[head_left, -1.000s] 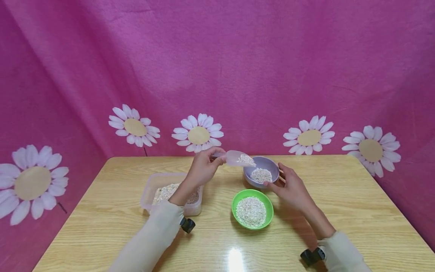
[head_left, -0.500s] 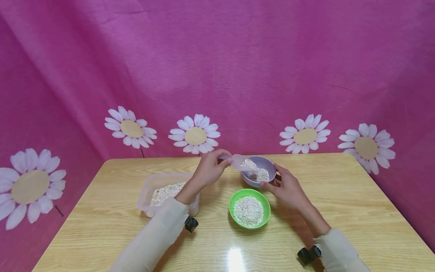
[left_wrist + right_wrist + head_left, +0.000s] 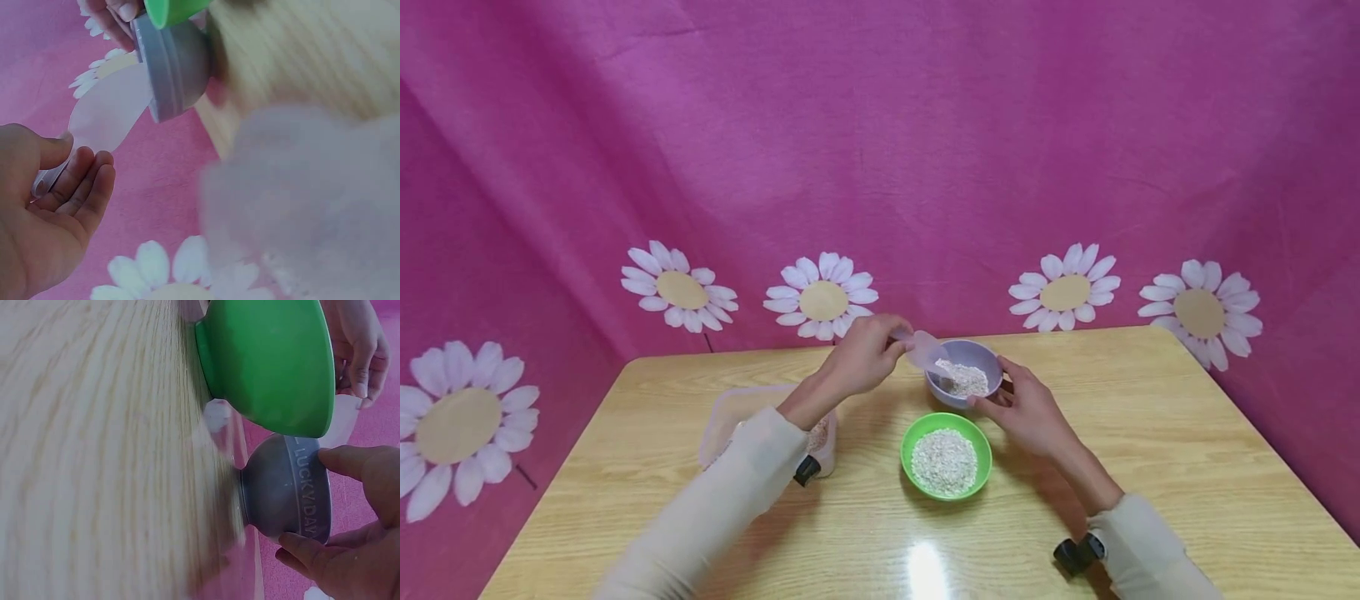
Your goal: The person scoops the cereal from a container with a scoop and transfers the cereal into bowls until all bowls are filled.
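My left hand (image 3: 867, 353) pinches the handle of a translucent pinkish scoop (image 3: 927, 352), its blade tipped down into the purple-grey bowl (image 3: 934, 387). Oat flakes (image 3: 967, 382) lie in that bowl, right at the scoop's lip. In the left wrist view the scoop's blade (image 3: 112, 106) overlaps the bowl's rim. My right hand (image 3: 1028, 410) grips the same bowl by its right side, thumb near the front. Raised letters show on the bowl wall (image 3: 305, 487) in the right wrist view. Nearer to me stands a green bowl (image 3: 910, 477) filled with flakes.
A clear plastic tub (image 3: 718, 417) with more flakes sits on the left, largely covered by my left forearm. All of it stands on a wooden table (image 3: 1037, 533). Behind the table's far edge hangs a pink curtain (image 3: 925, 167) with daisies.
The scoop has moved into the purple-grey bowl and tilted steeply, and its flakes have slid down into the bowl. My right hand keeps its grip on the bowl.
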`<state>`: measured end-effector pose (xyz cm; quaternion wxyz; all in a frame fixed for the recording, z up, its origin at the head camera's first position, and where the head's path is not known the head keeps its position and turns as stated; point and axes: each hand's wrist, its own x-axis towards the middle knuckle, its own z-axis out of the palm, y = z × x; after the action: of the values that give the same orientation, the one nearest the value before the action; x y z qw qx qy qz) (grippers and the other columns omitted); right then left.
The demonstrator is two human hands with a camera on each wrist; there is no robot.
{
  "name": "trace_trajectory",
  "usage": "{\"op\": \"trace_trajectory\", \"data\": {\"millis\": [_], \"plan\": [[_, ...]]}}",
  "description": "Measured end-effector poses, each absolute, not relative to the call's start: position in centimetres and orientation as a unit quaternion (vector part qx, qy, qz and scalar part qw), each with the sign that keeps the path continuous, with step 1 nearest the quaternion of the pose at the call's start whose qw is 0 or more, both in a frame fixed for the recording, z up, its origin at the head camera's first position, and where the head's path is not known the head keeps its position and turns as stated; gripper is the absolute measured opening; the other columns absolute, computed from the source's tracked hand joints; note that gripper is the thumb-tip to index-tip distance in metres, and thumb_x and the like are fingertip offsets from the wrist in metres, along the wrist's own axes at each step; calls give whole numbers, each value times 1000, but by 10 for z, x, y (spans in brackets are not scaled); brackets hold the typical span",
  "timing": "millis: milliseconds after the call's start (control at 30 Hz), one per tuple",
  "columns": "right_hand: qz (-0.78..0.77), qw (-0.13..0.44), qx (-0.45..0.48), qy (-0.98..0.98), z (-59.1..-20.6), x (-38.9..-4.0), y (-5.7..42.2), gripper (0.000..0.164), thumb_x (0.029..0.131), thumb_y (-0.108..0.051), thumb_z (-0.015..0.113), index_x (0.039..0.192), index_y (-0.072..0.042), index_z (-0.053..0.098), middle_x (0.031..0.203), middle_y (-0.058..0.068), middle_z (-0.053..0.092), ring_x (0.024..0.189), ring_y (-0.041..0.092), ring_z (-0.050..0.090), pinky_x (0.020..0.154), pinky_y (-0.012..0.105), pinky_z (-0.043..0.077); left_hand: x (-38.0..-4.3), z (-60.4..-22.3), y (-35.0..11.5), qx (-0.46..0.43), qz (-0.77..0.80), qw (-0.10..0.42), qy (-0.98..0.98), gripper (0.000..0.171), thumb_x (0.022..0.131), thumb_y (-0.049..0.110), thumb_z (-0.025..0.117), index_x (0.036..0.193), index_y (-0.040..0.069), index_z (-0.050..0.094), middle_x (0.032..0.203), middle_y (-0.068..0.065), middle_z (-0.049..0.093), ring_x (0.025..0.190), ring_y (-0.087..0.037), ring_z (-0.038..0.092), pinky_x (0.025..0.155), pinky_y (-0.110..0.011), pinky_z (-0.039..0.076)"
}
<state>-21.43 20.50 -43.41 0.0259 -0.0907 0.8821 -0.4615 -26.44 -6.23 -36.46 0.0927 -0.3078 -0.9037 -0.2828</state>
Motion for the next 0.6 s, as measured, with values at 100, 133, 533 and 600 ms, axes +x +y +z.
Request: {"op": "trace_trajectory", "data": {"millis": [100,133,533,600], "plan": [[-458,25,-90,884,-434,-214,204,86,102,-23,75,164,10,26,164,38,37,147,51,50,112,52,50,-265,-357,-63,-316,-276,102,-902,16,104,9,70,114,-2,75,108,-16,78,89,-21,70,79,-34,58],[-457,25,-90,885,-434,-214,204,87,102,-24,75,164,11,26,164,38,37,147,52,50,112,52,50,-265,-355,-63,-317,-276,105,-901,16,103,9,70,114,-2,75,108,-16,78,89,-21,70,79,-34,58],[-448,27,-87,889,-433,-213,204,87,102,-26,76,164,9,27,164,37,37,146,51,51,112,52,50,-261,-352,-66,-298,-295,97,-903,16,104,10,70,114,0,75,100,-12,76,79,-16,62,72,-26,50],[-447,26,-87,890,-433,-213,204,86,102,-26,76,164,9,27,164,37,37,146,51,51,112,52,51,-259,-353,-68,-294,-305,95,-901,15,104,11,70,113,0,75,100,-12,76,80,-16,63,73,-27,51]]}}
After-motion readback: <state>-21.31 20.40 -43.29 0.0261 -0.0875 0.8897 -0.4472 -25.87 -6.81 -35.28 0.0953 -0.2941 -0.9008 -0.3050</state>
